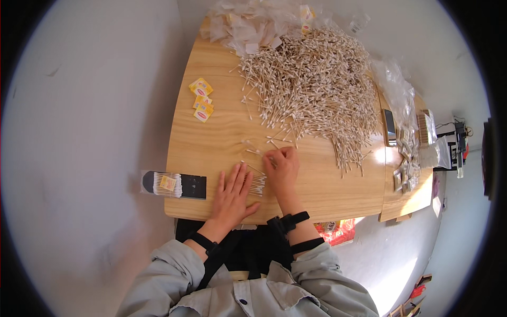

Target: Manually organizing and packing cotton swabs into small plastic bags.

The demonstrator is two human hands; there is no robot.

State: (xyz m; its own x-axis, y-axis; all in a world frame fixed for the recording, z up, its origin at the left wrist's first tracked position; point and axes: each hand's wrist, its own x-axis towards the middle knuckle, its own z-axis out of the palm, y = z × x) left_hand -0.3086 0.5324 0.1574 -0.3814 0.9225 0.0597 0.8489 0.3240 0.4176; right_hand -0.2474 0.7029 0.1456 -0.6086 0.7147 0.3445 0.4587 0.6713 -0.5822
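My left hand [231,194] lies flat on the wooden table with its fingers stretched out, partly over a small row of cotton swabs [257,185]. The white tips of that row show between my two hands. Just to the right, my right hand [283,168] has its fingers curled in a pinch; thin swab sticks seem to show between them, though how many is hidden. A few loose swabs [253,151] lie beside its fingertips. Farther off spreads a large heap of cotton swabs [317,90] with wooden sticks.
At the table's left edge, a clear packet of swabs [168,184] rests on a black flat device [194,186]. Yellow cards [202,100] lie beyond it. Clear plastic bags [237,26] cover the far end. On the right are a phone [389,127] and small filled packets [405,174].
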